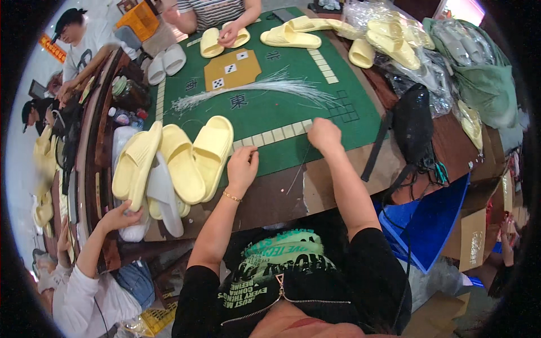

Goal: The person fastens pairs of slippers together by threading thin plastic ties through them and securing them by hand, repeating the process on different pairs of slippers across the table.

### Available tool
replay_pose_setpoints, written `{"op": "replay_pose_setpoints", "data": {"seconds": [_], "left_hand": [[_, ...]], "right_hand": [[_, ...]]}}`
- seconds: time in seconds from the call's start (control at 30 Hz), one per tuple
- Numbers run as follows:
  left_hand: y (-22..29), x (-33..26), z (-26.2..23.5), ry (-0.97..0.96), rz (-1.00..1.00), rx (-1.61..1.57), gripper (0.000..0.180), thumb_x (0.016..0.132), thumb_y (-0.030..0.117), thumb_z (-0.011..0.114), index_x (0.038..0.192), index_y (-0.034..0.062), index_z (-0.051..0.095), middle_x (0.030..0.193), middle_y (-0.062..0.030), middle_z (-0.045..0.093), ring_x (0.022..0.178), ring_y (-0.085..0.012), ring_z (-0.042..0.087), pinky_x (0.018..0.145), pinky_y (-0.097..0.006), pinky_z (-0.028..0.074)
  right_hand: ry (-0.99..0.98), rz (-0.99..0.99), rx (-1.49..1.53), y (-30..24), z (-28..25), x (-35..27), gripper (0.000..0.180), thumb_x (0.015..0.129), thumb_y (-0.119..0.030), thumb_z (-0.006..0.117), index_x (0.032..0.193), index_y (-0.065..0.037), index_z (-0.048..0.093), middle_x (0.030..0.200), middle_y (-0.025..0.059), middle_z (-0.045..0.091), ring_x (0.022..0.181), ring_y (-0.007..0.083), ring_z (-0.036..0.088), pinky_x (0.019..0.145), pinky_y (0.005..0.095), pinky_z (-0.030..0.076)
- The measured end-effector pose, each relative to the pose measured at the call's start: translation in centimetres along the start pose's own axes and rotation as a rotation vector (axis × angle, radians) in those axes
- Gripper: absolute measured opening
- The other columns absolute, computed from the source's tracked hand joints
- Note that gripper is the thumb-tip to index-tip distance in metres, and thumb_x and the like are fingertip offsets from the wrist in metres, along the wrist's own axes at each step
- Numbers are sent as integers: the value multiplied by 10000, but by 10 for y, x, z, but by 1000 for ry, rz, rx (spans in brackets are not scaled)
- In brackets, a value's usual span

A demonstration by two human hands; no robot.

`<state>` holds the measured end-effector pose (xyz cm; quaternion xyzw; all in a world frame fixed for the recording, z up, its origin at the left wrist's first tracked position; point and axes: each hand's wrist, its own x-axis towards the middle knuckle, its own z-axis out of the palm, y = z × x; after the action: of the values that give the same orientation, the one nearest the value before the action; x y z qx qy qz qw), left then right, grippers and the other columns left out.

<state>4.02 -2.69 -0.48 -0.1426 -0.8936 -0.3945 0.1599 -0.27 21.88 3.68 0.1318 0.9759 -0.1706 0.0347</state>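
My left hand [243, 167] rests at the near edge of the green mat [270, 121], its fingers curled and anything within them hidden. It is just right of a pale yellow slipper [214, 155]. Farther right, my right hand [325, 135] is closed at the end of a row of pale tiles printed on the mat. From under that fist a thin strand [298, 173] trails down toward the table edge. A loose bundle of thin white strands [253, 90] lies across the mat beyond both hands.
At the left, a co-worker's hand [121, 217] touches another yellow slipper [136, 160], near a grey slipper [163, 194]. Across the table another person's hand [227, 35] is on slippers. Bagged slippers [394, 42], a black bag [414, 121] and a blue bin [431, 231] are right.
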Motion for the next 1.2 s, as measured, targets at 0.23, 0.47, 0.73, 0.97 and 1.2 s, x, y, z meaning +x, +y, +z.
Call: {"op": "replay_pose_setpoints", "data": {"seconds": [0.23, 0.47, 0.73, 0.97, 1.2], "left_hand": [[-12, 10, 16, 84, 35, 97, 92, 802, 93, 624, 880, 45, 629, 762, -93, 577, 613, -216, 569, 559, -316, 460], [-9, 13, 15, 118, 39, 63, 61, 792, 65, 611, 851, 50, 616, 734, -88, 566, 608, -224, 563, 548, -325, 454], [-5, 15, 14, 80, -5, 85, 60, 763, 53, 603, 823, 60, 606, 775, -96, 583, 701, -286, 587, 600, -369, 473], [-3, 17, 15, 66, -28, 88, 53, 762, 46, 605, 811, 63, 615, 754, -77, 580, 653, -250, 581, 569, -336, 471], [-3, 18, 15, 54, -28, 123, 56, 759, 54, 606, 814, 66, 613, 767, -78, 587, 670, -256, 584, 583, -346, 474]], "right_hand": [[0, -150, -200, -1, -3, 26, 184, 724, -108, 564, 832, -14, 678, 906, 184, 667, 835, 320, 663, 712, 404, 536], [423, -81, -185, 49, -25, 126, 144, 787, -124, 518, 881, -38, 586, 873, 147, 619, 777, 334, 639, 692, 444, 512], [530, 108, -6, 100, -49, 199, 452, 773, -264, 664, 1124, -24, 511, 1245, 207, 451, 1109, 376, 475, 861, 470, 459], [94, 157, -29, 115, -75, 229, 830, 653, -437, 736, 1371, -238, 371, 1446, 87, 297, 1277, 339, 342, 996, 487, 363], [165, 142, -229, 98, -85, 218, 767, 643, -451, 753, 1275, -134, 456, 1246, 120, 519, 1196, 319, 444, 956, 457, 393]]}}
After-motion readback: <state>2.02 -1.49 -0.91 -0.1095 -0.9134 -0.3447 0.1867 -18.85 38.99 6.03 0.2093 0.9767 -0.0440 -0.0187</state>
